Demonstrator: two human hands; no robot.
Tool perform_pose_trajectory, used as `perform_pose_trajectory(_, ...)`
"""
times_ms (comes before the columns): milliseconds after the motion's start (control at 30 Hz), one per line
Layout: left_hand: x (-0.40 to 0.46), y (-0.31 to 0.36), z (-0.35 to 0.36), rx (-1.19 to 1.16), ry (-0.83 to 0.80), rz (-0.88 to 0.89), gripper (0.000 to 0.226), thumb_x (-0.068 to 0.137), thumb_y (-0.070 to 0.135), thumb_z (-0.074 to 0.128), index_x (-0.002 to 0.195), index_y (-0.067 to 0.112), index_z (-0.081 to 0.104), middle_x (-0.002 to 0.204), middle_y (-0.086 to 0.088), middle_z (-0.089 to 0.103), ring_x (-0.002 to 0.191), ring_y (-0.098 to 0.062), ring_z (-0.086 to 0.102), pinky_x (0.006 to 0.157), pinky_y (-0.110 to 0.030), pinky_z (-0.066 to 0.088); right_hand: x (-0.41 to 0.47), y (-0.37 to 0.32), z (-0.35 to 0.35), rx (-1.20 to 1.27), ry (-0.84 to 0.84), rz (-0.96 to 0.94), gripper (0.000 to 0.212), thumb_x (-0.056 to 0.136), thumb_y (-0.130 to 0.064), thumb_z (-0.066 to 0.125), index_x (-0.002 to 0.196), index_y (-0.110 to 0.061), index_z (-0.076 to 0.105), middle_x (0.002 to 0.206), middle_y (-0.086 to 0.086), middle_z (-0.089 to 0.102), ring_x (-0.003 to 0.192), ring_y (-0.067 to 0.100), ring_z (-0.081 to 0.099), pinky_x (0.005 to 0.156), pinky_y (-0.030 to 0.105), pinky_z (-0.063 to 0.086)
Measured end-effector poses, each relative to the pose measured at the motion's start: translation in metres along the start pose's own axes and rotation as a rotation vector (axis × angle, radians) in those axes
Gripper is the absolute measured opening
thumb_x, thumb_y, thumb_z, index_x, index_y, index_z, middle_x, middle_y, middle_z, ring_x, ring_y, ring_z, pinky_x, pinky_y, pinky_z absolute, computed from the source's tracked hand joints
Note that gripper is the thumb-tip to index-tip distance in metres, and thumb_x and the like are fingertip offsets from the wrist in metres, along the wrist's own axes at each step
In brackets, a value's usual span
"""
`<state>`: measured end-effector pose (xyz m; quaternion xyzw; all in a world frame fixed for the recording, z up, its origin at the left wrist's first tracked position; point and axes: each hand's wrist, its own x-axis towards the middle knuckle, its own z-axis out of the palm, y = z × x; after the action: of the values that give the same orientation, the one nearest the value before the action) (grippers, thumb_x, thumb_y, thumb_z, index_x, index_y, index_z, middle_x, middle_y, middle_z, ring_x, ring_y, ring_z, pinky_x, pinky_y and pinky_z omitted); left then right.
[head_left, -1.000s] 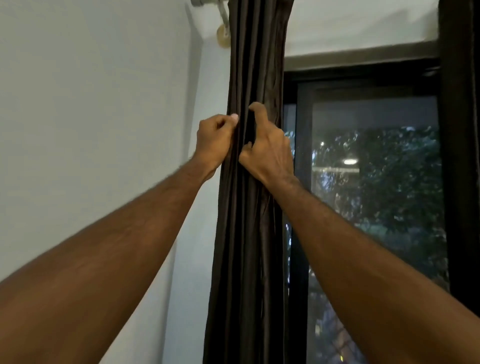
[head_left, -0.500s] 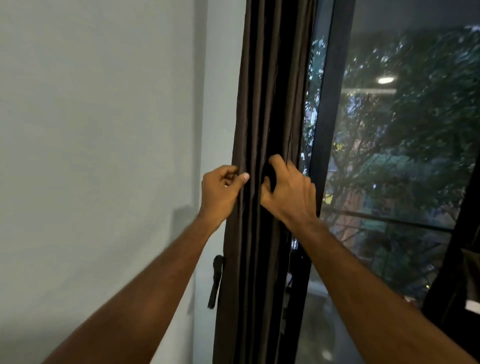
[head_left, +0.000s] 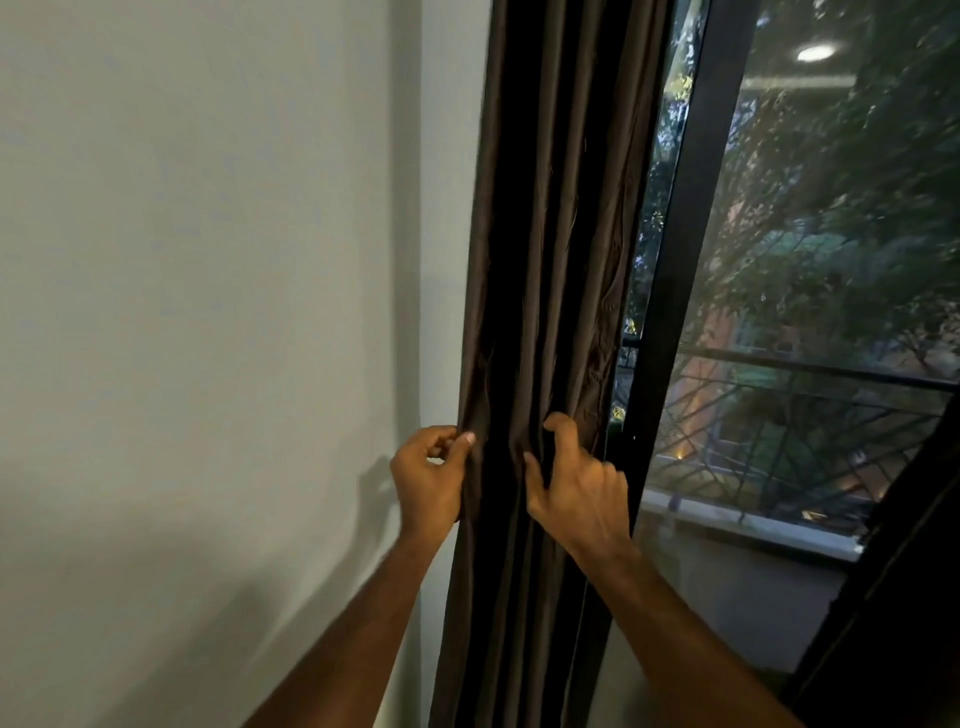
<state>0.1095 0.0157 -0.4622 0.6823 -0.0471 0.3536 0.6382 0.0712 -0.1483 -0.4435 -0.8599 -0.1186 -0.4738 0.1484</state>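
A dark brown curtain (head_left: 550, 249) hangs gathered in narrow folds between the wall and the window. My left hand (head_left: 428, 480) pinches the curtain's left edge between thumb and curled fingers. My right hand (head_left: 576, 488) grips a fold near the right side, its fingers hooked into the cloth. Both hands sit at about the same height, a fold's width apart. Both forearms reach up from the bottom of the view.
A plain pale wall (head_left: 208, 312) fills the left. A black window frame (head_left: 680, 260) stands right of the curtain, with glass (head_left: 810, 312) showing trees and a railing outside. Another dark curtain (head_left: 893, 613) hangs at the lower right.
Both hands have slid down the curtain folds, keeping their hold, and the view has dropped with them; the curtain rod and top of the window are out of view.
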Motion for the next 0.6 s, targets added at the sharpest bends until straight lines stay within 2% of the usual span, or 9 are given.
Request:
perform_pose_trajectory(167,-0.015,-0.003,-0.001,0.056,-0.077,0.116,0.006,0.085,0.005,0.077,0.084,0.008,0.072,0.078,-0.002,0.067,0.072,-0.017,0.065,0.066,-0.04,0.058,-0.011,-0.01,0.007,-0.038,0.042,-0.079,0.043,0.09,-0.037,0.069,0.125,-0.022,0.05,0.06,-0.001,0.063,0.043,0.02,0.059,0.039,0.029,0.048)
perform_pose_trajectory(267,-0.016,-0.012,-0.002,0.062,0.0,0.136,0.007,0.086,0.004,0.075,0.081,0.007,0.07,0.077,-0.002,0.066,0.068,-0.015,0.064,0.065,-0.041,0.056,-0.021,-0.021,0.009,0.014,0.073,-0.036,0.023,0.094,-0.04,0.065,0.107,-0.022,0.06,0.061,-0.004,0.062,0.045,0.016,0.058,0.039,0.027,0.047)
perform_pose_trajectory(333,-0.024,-0.013,0.001,0.074,-0.041,0.196,0.005,0.086,0.007,0.07,0.081,0.007,0.069,0.077,-0.001,0.064,0.068,-0.015,0.063,0.062,-0.042,0.055,-0.026,-0.03,0.013,0.104,0.074,0.032,0.024,0.096,-0.044,0.062,0.095,-0.02,0.064,0.062,-0.006,0.062,0.047,0.013,0.059,0.041,0.029,0.048)
perform_pose_trajectory(400,-0.031,-0.015,0.006,0.096,-0.081,0.244,0.003,0.083,0.008,0.066,0.081,0.006,0.068,0.076,0.0,0.063,0.067,-0.015,0.061,0.06,-0.042,0.053,-0.03,-0.035,0.017,0.179,0.06,0.118,0.028,0.095,-0.046,0.061,0.1,-0.019,0.065,0.061,-0.008,0.06,0.048,0.011,0.058,0.044,0.03,0.05)
perform_pose_trajectory(467,-0.031,-0.023,0.007,0.074,-0.058,0.207,0.006,0.083,0.011,0.066,0.08,0.006,0.068,0.075,-0.001,0.062,0.065,-0.017,0.061,0.058,-0.044,0.053,-0.03,-0.037,0.019,0.221,0.064,0.203,0.034,0.093,-0.046,0.066,0.111,-0.017,0.066,0.064,-0.009,0.061,0.052,0.007,0.06,0.05,0.027,0.052)
perform_pose_trajectory(533,-0.03,-0.028,0.006,0.066,-0.055,0.191,0.011,0.087,0.011,0.068,0.078,0.006,0.067,0.073,0.001,0.06,0.063,-0.016,0.059,0.056,-0.044,0.052,-0.03,-0.039,0.023,0.245,0.067,0.27,0.039,0.092,-0.041,0.069,0.121,-0.016,0.065,0.075,-0.007,0.067,0.061,0.007,0.064,0.059,0.024,0.054)
perform_pose_trajectory(600,-0.034,-0.027,0.005,0.078,-0.088,0.206,0.016,0.09,0.006,0.071,0.075,0.007,0.065,0.072,0.002,0.058,0.062,-0.015,0.057,0.054,-0.039,0.051,-0.029,-0.044,0.029,0.27,0.079,0.321,0.033,0.093,-0.032,0.069,0.12,-0.015,0.066,0.09,-0.001,0.07,0.071,0.011,0.068,0.066,0.026,0.058)
